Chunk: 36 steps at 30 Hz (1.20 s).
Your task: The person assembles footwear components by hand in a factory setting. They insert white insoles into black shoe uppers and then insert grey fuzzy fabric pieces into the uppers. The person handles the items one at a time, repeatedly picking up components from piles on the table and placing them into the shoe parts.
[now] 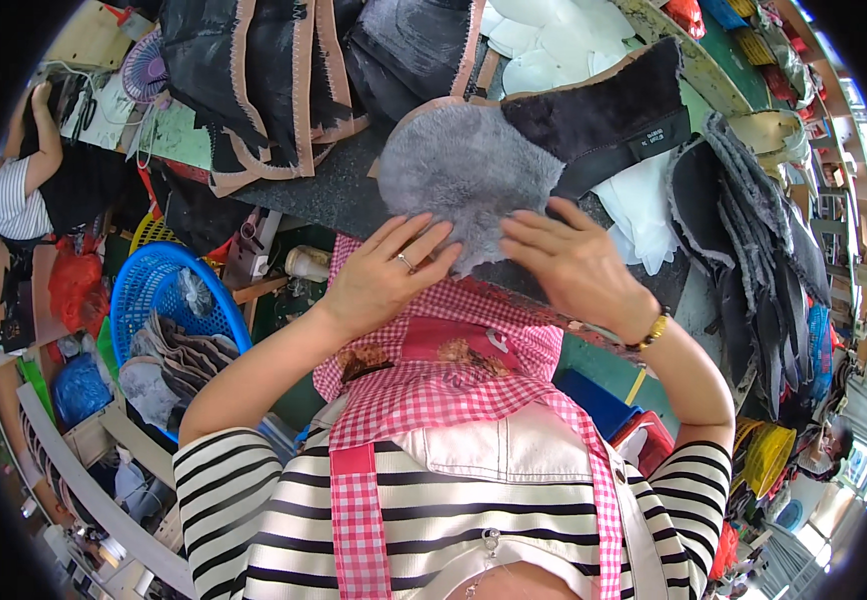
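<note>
workpiece: a grey, rounded, short-pile fleece piece (474, 165) lies at the upper centre of the frame on a dark-topped desk (339, 205). a dark, elongated plush panel (599, 105) meets its right edge; whether the two are joined or overlapped cannot be told.

grip, left: the left hand (379, 280) rests on the lower left margin of the fleece, fingers extended and slightly parted. grip, right: the right hand (579, 265) lies at the lower right margin, fingers spread along the pile. neither grip shows a fold pinched; the underside of the margin is hidden.

handling: the fleece appears light, soft and pliable. it probably creases or stretches under uneven load, but is unlikely to break. the pile looks grippy rather than slippery. the dark panel seems somewhat firmer. recommended hold: opposite margins of the fleece, with flat fingers.

marking: a black fabric label (661, 135) sits at the right end of the dark panel and carries small pale lettering, not reproduced here.

adjacent items: black panels with tan edging (284, 80) occupy the upper left; a draped stack of grey-and-black fleece pieces (754, 240) hangs at right; white thin sheets (644, 210) lie just below the dark panel.
</note>
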Each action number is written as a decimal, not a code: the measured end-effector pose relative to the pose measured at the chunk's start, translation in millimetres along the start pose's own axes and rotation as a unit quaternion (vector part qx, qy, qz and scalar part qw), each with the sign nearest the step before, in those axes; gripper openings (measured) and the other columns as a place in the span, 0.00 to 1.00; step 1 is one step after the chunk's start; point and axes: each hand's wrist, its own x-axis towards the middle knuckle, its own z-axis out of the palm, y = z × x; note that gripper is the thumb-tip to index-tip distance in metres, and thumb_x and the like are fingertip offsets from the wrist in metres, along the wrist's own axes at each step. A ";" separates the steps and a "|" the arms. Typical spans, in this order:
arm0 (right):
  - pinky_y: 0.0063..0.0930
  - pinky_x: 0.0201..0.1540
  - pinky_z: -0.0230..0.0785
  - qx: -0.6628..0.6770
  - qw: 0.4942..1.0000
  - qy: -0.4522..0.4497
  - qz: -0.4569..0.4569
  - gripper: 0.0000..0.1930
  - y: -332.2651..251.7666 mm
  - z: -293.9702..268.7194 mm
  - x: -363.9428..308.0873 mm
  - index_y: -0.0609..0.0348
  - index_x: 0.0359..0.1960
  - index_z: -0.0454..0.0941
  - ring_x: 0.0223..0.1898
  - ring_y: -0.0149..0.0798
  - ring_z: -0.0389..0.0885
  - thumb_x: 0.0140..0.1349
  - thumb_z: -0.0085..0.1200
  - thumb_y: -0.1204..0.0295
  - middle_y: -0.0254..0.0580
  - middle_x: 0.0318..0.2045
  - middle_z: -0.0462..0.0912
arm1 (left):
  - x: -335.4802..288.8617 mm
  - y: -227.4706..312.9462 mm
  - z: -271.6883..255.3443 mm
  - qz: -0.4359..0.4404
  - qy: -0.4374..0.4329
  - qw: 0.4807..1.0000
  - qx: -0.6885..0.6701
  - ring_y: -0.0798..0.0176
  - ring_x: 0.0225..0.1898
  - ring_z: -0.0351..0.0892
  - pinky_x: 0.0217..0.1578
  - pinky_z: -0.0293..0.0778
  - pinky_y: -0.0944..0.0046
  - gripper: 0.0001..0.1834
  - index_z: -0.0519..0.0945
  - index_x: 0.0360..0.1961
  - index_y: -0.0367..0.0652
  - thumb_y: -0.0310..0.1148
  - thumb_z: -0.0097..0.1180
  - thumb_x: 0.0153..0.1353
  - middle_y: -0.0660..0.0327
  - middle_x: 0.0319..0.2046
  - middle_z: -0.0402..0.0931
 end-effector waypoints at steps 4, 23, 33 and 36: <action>0.41 0.62 0.65 0.028 0.999 0.023 0.025 0.18 9.4 2.8 -5.6 0.61 0.44 0.80 0.57 0.42 0.75 0.47 0.56 0.80 0.42 0.51 0.80 | 4.5 1.6 5.5 -0.007 0.032 0.999 -0.022 0.47 0.59 0.68 0.58 0.68 0.48 0.27 0.77 0.51 0.49 0.33 0.67 0.46 0.56 0.56 0.69; 0.28 0.50 0.68 0.409 0.890 0.080 0.183 0.15 29.5 -138.2 12.6 0.68 0.47 0.75 0.43 0.36 0.80 0.59 0.57 0.74 0.46 0.40 0.82 | -87.7 14.6 -355.6 -0.476 0.170 0.846 -0.170 0.70 0.34 0.82 0.40 0.77 0.71 0.15 0.80 0.46 0.29 0.27 0.60 0.60 0.60 0.33 0.84; 0.26 0.44 0.71 0.314 0.945 -0.005 0.092 0.09 -5.1 -105.7 59.7 0.67 0.40 0.79 0.38 0.33 0.81 0.56 0.58 0.80 0.42 0.33 0.85 | -221.9 52.1 -358.5 -0.508 0.009 0.720 0.473 0.50 0.33 0.81 0.32 0.74 0.56 0.08 0.83 0.36 0.46 0.29 0.58 0.53 0.56 0.33 0.81; 0.24 0.41 0.71 0.306 0.947 -0.004 0.096 0.09 -13.2 -108.5 64.9 0.66 0.39 0.79 0.36 0.32 0.80 0.55 0.57 0.82 0.41 0.32 0.84 | -245.2 30.8 -367.0 -0.453 0.097 0.782 0.416 0.50 0.35 0.81 0.35 0.76 0.57 0.11 0.83 0.36 0.45 0.23 0.58 0.50 0.57 0.35 0.82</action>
